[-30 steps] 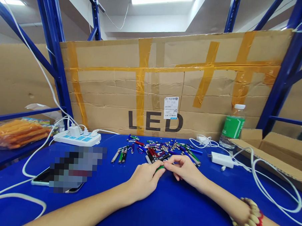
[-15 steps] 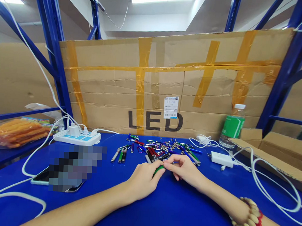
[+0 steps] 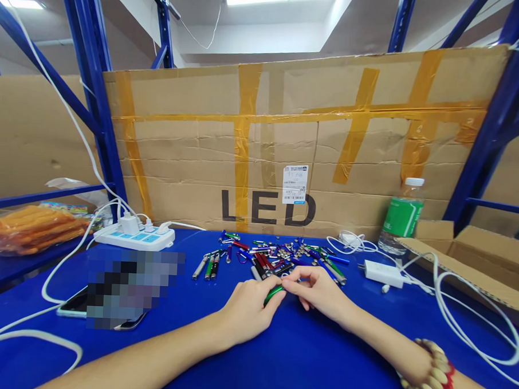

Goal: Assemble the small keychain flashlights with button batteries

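Note:
Over the middle of the blue table, my left hand (image 3: 248, 308) is closed around a small green metal tube (image 3: 273, 295), thumb along its near side. My right hand (image 3: 318, 289) is closed in a pinch at the tube's upper right end, its fingertips meeting those of the left. Whatever the right fingertips grip is too small and covered to make out. Just beyond both hands lies a loose pile of pen-like metal tubes (image 3: 263, 262) in red, black, blue, green and silver, with small silver parts (image 3: 288, 253) and keyring clips among them.
A white power strip (image 3: 132, 238) and a phone (image 3: 74, 304) with a blurred screen are at left. To the right are a white adapter (image 3: 383, 274), coiled white cables (image 3: 448, 306), a green-labelled bottle (image 3: 402, 218) and an open cardboard box (image 3: 475, 261). A cardboard sheet (image 3: 192, 157) stands behind.
Both hands keep nearly the same hold on the green tube. The whole view has shifted very slightly; nothing in the pile has visibly moved.

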The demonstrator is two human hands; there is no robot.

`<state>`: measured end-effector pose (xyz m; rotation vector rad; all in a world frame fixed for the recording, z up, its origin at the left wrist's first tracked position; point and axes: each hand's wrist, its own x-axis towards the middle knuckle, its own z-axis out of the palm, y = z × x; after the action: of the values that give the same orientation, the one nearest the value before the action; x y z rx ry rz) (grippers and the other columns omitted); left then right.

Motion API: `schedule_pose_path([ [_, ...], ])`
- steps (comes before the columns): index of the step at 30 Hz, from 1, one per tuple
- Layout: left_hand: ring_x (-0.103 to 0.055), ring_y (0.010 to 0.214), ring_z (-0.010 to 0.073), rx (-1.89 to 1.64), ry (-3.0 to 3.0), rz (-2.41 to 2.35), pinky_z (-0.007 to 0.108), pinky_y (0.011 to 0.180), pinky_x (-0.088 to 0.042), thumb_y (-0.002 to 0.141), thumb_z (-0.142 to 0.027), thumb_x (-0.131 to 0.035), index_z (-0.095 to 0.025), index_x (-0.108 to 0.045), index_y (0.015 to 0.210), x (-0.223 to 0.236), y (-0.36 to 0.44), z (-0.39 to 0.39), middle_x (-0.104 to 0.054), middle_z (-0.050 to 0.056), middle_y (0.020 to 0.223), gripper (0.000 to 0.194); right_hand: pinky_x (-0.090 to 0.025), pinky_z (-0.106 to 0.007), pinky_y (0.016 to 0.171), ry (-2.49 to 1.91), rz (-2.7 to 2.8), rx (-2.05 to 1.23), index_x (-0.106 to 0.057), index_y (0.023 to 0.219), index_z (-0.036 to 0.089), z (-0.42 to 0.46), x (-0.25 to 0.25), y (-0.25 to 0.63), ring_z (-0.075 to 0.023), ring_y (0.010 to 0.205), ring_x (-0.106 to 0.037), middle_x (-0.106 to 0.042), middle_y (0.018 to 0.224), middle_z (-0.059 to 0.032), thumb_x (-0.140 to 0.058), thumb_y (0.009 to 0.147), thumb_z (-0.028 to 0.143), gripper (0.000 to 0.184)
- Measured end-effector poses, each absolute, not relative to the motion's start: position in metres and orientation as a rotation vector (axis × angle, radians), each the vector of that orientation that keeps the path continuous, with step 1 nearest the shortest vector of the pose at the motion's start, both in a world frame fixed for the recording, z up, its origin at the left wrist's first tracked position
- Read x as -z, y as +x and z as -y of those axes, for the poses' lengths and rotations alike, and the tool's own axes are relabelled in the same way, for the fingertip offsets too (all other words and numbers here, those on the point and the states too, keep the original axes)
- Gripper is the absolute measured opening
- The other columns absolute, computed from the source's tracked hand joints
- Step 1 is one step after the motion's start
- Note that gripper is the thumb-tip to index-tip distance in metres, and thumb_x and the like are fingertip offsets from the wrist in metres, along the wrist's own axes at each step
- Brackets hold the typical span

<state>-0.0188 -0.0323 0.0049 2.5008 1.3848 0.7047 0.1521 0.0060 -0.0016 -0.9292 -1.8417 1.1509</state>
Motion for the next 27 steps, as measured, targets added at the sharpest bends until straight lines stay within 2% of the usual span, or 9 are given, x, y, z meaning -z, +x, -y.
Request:
schedule_pose_path([
  [27, -0.063, 0.068, 0.0183, -0.689, 2.485, -1.368, 0.025, 0.063, -0.043, 0.088, -0.032, -0.035, -0.025, -0.056, 0.102, -0.0052, -0.0189, 0.0327, -0.069, 0.001, 0.083, 0.026, -0.025, -0.018, 0.036, -0.920, 1.894, -1.099, -0.058, 0.066, 0.015, -0.0068, 0.0026, 0.1531, -0.0049, 0.033, -0.040, -0.046, 0.039, 0.0070, -0.063, 0.069, 0.048, 0.033],
])
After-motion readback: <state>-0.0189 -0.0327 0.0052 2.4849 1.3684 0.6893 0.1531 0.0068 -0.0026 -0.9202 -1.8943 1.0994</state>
